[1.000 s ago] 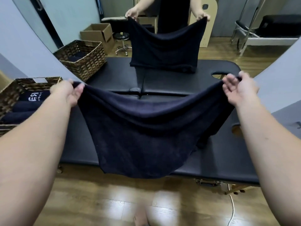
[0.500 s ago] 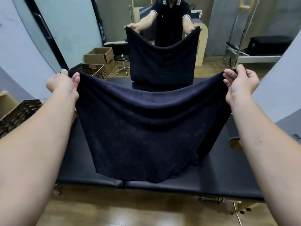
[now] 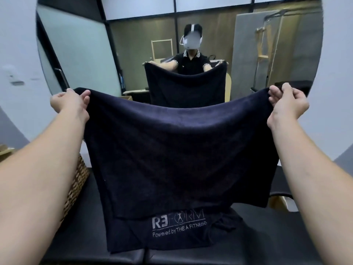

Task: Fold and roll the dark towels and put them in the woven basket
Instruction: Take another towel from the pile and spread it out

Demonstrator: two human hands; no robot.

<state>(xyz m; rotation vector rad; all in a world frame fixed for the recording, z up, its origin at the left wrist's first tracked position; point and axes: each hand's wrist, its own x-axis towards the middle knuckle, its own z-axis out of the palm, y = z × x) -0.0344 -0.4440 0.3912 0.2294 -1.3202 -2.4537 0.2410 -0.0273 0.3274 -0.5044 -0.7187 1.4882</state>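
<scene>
Currently both arms were stretched forward with the dark navy terry towel (image 3: pixel 179 153) held up between them, spread wide. Left hand (image 3: pixel 71 102) pinched the top left corner, thumb over the edge, grip clamped on the cloth. Right hand (image 3: pixel 288 104) did the same at the top right corner, fingers curled round the hem, grip clamped too. Top edge sagged in a shallow curve between the two hands.

Towel hung doubled: a front layer ended in a straight hem low down, and a longer back layer showed below it with a pale embroidered logo (image 3: pixel 178 222) reading "Powered by THE A FITNESS". Lower edge of the towel reached down in front of the black padded bench (image 3: pixel 267 238); can't tell whether it touched the surface.

Brown woven wicker basket (image 3: pixel 76 186) sat on the bench at the left, mostly hidden behind the left forearm, just beside the towel's left edge. Contents not visible.

Large wall mirror (image 3: pixel 133 54) straight ahead showed the person in a black polo shirt holding the same towel up by both corners.
</scene>
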